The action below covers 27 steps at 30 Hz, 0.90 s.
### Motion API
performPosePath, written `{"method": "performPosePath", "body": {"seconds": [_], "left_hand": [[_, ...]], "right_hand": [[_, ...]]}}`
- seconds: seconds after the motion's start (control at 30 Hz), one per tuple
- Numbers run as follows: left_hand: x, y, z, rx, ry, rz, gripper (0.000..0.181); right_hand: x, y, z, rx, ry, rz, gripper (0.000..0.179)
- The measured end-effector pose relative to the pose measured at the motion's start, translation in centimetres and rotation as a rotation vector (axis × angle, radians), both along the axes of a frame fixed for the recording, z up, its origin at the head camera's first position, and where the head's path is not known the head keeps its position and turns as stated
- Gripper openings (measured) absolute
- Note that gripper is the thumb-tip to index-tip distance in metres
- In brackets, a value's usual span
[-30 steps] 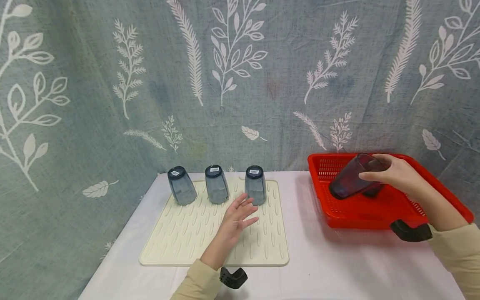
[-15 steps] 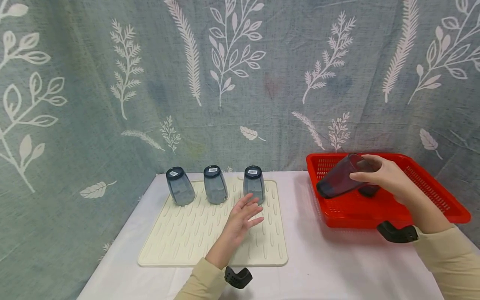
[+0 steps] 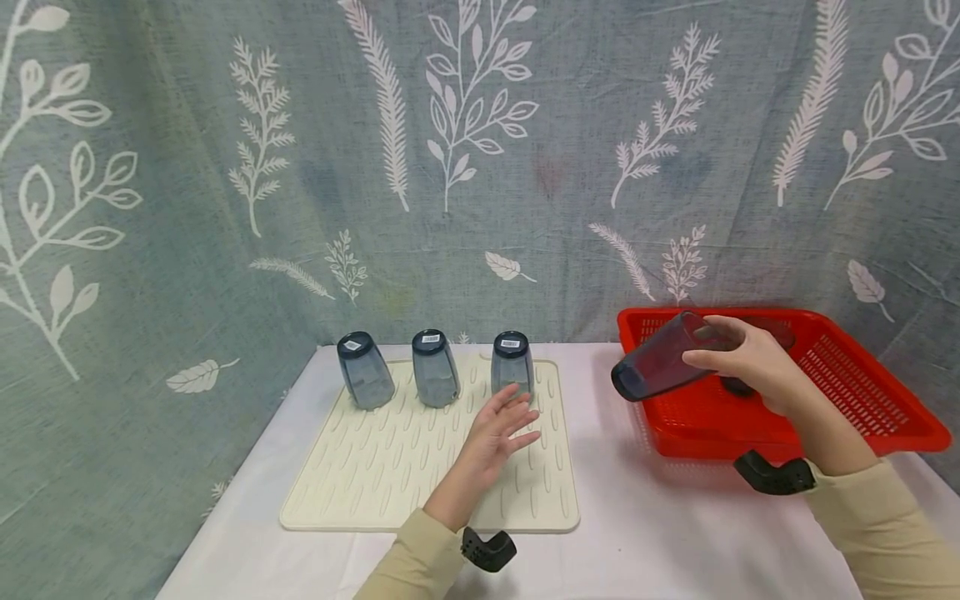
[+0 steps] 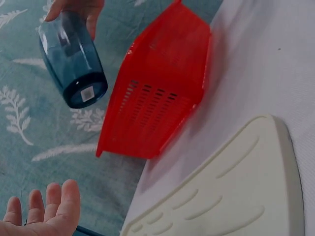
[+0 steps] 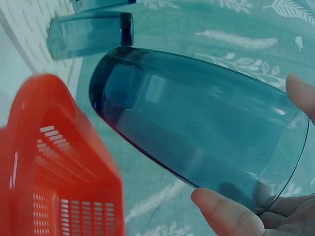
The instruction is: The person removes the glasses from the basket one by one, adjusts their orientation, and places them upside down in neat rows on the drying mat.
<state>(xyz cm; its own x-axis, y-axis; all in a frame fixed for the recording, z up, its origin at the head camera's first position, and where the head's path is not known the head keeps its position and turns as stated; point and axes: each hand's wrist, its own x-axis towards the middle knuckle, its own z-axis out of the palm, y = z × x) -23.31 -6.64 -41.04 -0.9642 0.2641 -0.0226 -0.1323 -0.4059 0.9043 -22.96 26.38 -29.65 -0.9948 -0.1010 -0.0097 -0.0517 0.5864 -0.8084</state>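
My right hand (image 3: 750, 362) holds a tinted blue drinking glass (image 3: 660, 360) near its rim, thumb on one side and fingers on the other. The glass is tilted, its dark base pointing left and down, over the left edge of a red plastic basket (image 3: 723, 442). In the right wrist view the held glass (image 5: 197, 118) looks empty. My left hand (image 3: 495, 437) hovers with relaxed fingers above a cream ridged drying mat (image 3: 352, 487), holding nothing. Three matching glasses stand upside down along the mat's back edge: left (image 3: 365, 371), middle (image 3: 435, 371) and right (image 3: 512, 358), the last partly covered by my left fingertips.
Inside the basket lies at least one more dark glass (image 3: 738, 386), mostly hidden behind my right hand. A white cloth (image 3: 600, 517) covers the table. Behind it hangs a grey-green curtain (image 3: 555, 250) with white leaf prints.
My right hand has carried the glass leftward, from over the basket's inside to past its left rim. My left hand has drifted slightly right. The three standing glasses stay put.
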Motion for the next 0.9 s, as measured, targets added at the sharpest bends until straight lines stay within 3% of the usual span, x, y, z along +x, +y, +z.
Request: {"method": "performPosePath", "body": {"seconds": [0.43, 0.9], "left_hand": [[-0.2, 0.6, -0.2, -0.002, -0.004, 0.002, 0.056], [-0.2, 1.9, -0.1, -0.003, 0.002, -0.041, 0.057]], "right_hand": [[-0.1, -2.0, -1.1, -0.092, -0.034, 0.017, 0.084], [-0.2, -3.6, -2.3, -0.163, -0.091, 0.054, 0.081]]}}
